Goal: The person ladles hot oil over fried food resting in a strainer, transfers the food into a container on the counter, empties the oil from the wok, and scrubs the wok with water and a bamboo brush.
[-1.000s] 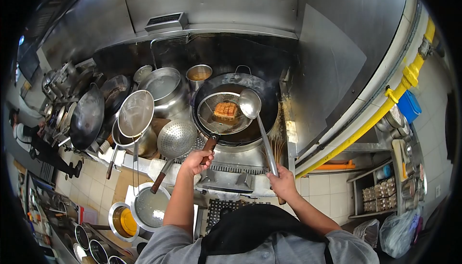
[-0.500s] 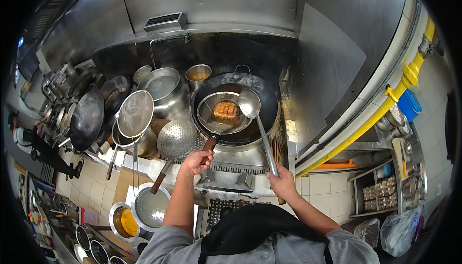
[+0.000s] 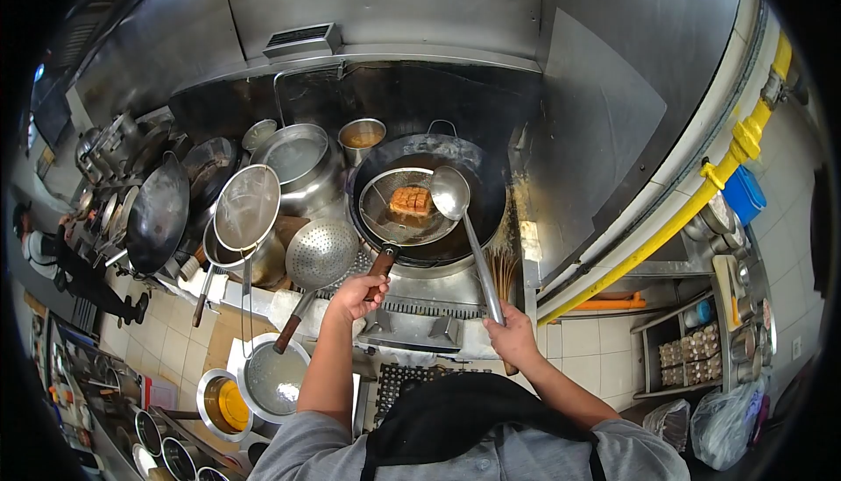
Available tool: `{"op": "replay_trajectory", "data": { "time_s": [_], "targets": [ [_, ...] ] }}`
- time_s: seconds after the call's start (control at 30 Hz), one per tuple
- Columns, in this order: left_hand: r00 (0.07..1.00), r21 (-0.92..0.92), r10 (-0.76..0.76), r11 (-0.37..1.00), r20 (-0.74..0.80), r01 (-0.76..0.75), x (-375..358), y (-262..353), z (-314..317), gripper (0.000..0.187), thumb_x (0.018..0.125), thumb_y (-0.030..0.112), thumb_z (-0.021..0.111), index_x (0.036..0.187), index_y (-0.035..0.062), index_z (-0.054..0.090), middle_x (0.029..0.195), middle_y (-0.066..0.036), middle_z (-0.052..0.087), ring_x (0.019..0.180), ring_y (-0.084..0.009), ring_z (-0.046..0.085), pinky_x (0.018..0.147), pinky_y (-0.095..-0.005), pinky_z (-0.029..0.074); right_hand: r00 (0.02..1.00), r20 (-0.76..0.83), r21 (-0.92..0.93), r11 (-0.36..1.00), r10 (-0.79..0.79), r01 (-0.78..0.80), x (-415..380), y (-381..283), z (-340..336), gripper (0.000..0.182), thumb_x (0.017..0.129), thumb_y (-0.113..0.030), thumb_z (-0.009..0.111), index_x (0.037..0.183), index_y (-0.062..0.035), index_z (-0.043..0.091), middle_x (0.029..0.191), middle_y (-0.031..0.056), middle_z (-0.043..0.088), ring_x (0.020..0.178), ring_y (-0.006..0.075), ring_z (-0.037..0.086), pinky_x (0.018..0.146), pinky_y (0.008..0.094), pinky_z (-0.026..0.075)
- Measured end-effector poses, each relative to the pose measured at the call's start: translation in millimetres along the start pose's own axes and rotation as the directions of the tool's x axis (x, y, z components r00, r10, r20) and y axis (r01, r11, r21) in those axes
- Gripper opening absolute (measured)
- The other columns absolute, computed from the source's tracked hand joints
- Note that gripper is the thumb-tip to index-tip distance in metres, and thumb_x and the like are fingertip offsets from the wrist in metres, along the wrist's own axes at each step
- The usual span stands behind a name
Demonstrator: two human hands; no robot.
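Note:
My left hand [image 3: 357, 296] is closed on the wooden handle of a round mesh strainer [image 3: 385, 229], which sits over a large black wok [image 3: 484, 166]. In the strainer lies a golden-brown, scored block of food [image 3: 410, 201]. My right hand [image 3: 512, 334] grips the long handle of a metal ladle [image 3: 450, 192]. The ladle's bowl is at the strainer's right edge, beside the food. Whether the bowl touches the strainer I cannot tell.
Left of the wok are a perforated skimmer [image 3: 322, 254], a mesh sieve [image 3: 247, 208], a pot [image 3: 296, 153] and an empty-looking wok [image 3: 159, 215]. A yellow pipe [image 3: 683, 205] runs along the right. Another person [image 3: 74, 275] stands far left.
The ladle's bowl has shifted slightly left and down, closer to the food. My left hand and the strainer look almost unmoved.

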State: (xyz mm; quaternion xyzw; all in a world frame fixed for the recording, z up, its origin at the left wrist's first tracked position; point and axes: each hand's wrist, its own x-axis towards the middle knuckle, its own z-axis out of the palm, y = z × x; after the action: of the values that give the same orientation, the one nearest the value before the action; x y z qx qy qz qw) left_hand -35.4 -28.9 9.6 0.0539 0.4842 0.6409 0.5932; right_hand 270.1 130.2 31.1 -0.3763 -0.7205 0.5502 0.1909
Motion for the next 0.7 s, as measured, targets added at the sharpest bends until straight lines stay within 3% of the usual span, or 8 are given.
{"op": "replay_trajectory", "data": {
  "time_s": [0.7],
  "targets": [
    [1.0,0.015,-0.008,1.0,-0.001,0.008,2.1,-0.9,-3.2,0.013,0.087,0.012,0.056,0.095,0.001,0.057,0.07,0.0,0.056,0.053,-0.0083,0.049,0.044,-0.0205,0.038,0.999,0.028,0.003,1.0,0.021,-0.022,-0.2,-3.0,-0.3,0.027,0.082,-0.01,0.063,0.106,-0.0004,0.058,0.064,0.0043,0.055,0.056,0.0107,0.048,0.053,0.0285,0.043]
  ]
}}
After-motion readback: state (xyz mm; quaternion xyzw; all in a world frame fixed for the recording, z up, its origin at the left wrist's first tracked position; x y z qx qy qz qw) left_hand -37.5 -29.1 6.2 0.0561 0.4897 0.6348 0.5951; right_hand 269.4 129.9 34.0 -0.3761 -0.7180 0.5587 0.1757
